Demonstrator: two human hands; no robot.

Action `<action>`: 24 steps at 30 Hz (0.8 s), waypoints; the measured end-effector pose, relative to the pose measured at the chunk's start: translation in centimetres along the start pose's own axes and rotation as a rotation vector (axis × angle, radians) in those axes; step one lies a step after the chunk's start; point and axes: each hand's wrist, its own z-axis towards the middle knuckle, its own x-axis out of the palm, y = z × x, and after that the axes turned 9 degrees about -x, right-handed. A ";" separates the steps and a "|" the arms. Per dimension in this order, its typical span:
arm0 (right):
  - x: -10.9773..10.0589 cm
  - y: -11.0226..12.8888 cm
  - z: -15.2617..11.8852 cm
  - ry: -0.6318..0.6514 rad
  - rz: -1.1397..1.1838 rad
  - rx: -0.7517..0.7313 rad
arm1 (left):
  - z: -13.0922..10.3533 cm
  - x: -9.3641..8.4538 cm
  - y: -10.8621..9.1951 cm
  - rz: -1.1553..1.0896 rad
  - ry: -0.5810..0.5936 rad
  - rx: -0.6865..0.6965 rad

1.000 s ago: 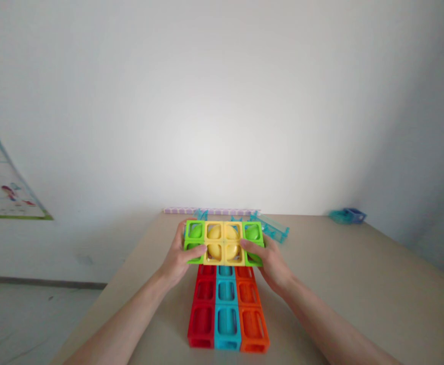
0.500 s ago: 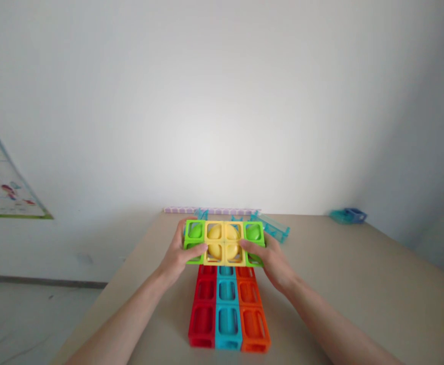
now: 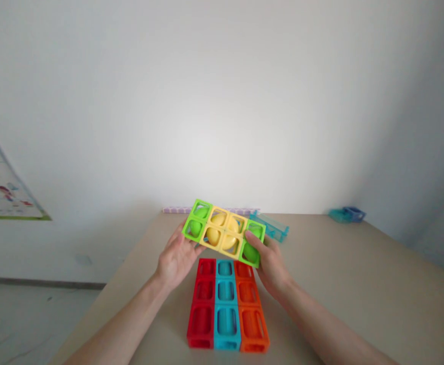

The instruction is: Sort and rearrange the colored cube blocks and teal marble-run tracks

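Note:
A panel of joined toy blocks [image 3: 225, 231], yellow in the middle and green at both ends, is held up above the table, its left end raised and its right end lower. My right hand [image 3: 272, 258] grips its right end, thumb on the front face, other fingers behind. At the lower left edge, my left hand [image 3: 177, 258] has its palm showing and its thumb stretched out below the panel; its fingertips are partly hidden behind it. Below, a larger set of joined red, blue and orange blocks [image 3: 227, 327] lies on the table.
Behind the panel lies a clear blue plastic track piece [image 3: 270, 226]. A purple patterned strip [image 3: 176, 210] runs along the wall. Blue and teal pieces [image 3: 347, 215] sit at the far right of the table [image 3: 339, 274]. A poster [image 3: 7, 177] hangs at left.
The panel has tilted from level, left end up and right end down. My left thumb has come off its front face and dropped beneath it. My right hand keeps its hold.

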 end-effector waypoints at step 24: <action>1.4 1.8 -2.6 0.392 -0.495 0.020 | -1.1 3.1 1.7 0.078 -0.196 -0.110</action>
